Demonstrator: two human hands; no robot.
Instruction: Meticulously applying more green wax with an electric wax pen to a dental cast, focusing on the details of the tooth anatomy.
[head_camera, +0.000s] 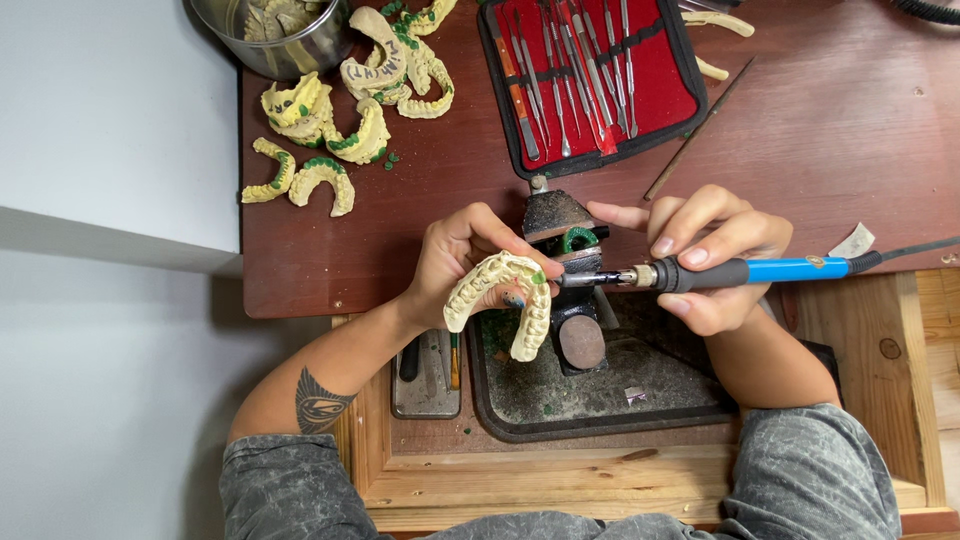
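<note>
Left hand (455, 262) has its fingers wrapped round a yellow dental cast (503, 297) at centre; right hand (712, 255) grips a blue-handled heated tool (720, 272), tip touching the cast. At 11 o'clock a steel bowl (290, 50) holds more casts, and at 12 an open red case (590, 75) holds metal instruments.

I saw pale yellow dental cast (500, 290), green wax flecks | heated tool (760, 270) handle bright blue, black grip | instrument case (592, 80) red inside, black edge | counter (820, 130) reddish-brown | sleeves (800, 480) mottled grey.

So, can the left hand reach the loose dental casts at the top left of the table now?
Probably not freely: the left hand already grips a dental cast. The path to the loose casts looks open, though.
</note>
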